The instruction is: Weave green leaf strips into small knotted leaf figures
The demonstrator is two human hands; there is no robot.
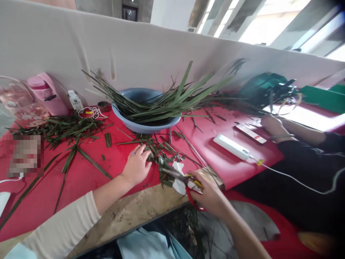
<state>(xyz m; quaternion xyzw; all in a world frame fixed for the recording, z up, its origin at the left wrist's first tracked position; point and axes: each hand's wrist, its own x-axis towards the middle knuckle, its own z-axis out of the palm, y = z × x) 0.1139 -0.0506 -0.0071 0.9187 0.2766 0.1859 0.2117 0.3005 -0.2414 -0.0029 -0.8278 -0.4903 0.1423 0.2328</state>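
Note:
My left hand (137, 164), with a ring on one finger, rests palm down on the table beside cut leaf scraps (153, 150). Its fingers are stretched out, and nothing shows in its grasp. Scissors (188, 183) with red and yellow handles are in my right hand (211, 194), whose fingers are closed around them. The blades point left over leaf pieces and a crumpled white paper (178, 174) at the table's near edge. Behind my hands stands a blue basin (147, 127) with long green leaf strips (161, 108) laid across it.
Left lie a heap of leaf pieces (70, 130), a pink bottle case (51, 95), a small white bottle (74, 100) and a coiled white cable (94, 112). A white power bank (231, 146) and a phone (250, 133) lie right, near another person's hand (272, 126).

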